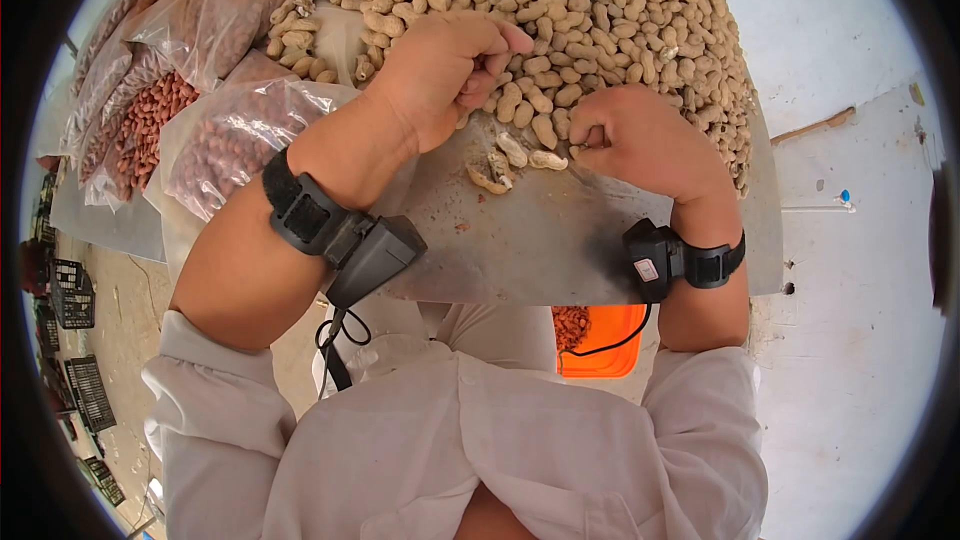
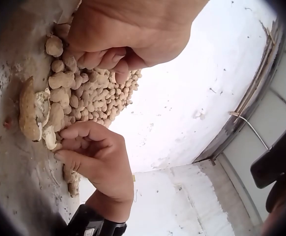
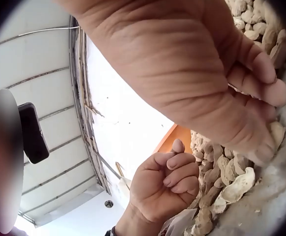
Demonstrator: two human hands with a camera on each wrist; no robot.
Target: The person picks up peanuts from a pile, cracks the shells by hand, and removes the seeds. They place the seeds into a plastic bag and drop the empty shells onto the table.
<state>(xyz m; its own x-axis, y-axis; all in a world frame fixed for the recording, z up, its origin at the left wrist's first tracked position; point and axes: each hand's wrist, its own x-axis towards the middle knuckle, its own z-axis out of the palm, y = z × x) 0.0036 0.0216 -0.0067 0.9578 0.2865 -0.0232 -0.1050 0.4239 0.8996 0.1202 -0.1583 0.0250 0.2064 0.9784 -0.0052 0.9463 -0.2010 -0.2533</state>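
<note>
At the near edge of the heap: both hands work over a grey tabletop (image 1: 440, 275), the person's body on its near side.
Peanut heap: unshelled peanuts (image 1: 620, 30) cover the far part of the tabletop, piled many deep; the nearest ones lie just beyond the hands.
Left hand, fingers: the left hand (image 1: 450, 70) is raised by the heap's near left part, fingers bent in toward the palm, one finger reaching out further than the rest; nothing is seen in its grasp.
Right hand, fingers: the right hand (image 1: 645, 145) is nearly closed at the heap's near edge, thumb and fingertips pinching the end of a pale shell piece (image 1: 547, 160).
Shells between the hands: a second shell piece (image 1: 512, 148) lies just beside the pinched one; an opened brown shell (image 1: 489, 172) is next to it, its hollow side partly showing. Whether kernels remain inside, cannot tell.
Bags, person's left: a clear bag (image 1: 245, 145) of reddish kernels sits near the left forearm; further out, more bags, one with bright red kernels (image 1: 155, 120) showing.
Below the table edge: orange tub (image 1: 628, 352) with red kernels, partly hidden by the tabletop.
Wrists: a black strapped device on each, left (image 1: 375, 260) and right (image 1: 655, 265).
Clothing: pale shirt (image 1: 400, 440), sleeves up.
Floor, far left: dark crates (image 1: 90, 390).
</note>
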